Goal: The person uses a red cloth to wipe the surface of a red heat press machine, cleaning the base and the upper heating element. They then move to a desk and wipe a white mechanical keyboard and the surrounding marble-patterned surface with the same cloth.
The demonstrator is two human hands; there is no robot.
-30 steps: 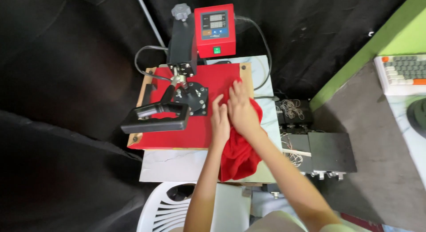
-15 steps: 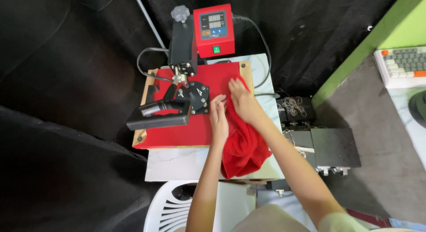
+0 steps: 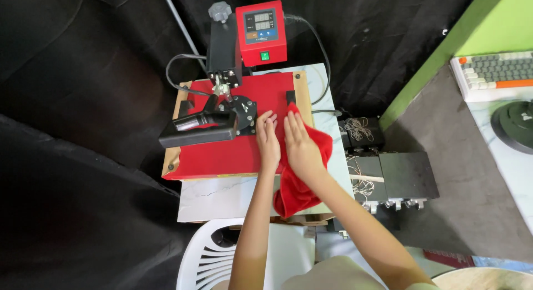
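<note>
Now both hands flat, grips open, left hand [image 3: 268, 139], right hand [image 3: 300, 145] pressing red cloth [image 3: 302, 179], barely shifted.

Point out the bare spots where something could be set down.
Bare: white tabletop in front of the red pad, and the black box lid on the right. Crowded: both hands, left and right, press the red cloth beside the handle.

A round wooden object [image 3: 483, 279] and grey-and-orange keyboard [image 3: 494, 73] run off the frame's edges; the right hand [image 3: 301, 145] covers part of a crumpled red cloth [image 3: 297, 187]; the red control box's display [image 3: 260, 19] is too small to read.
</note>
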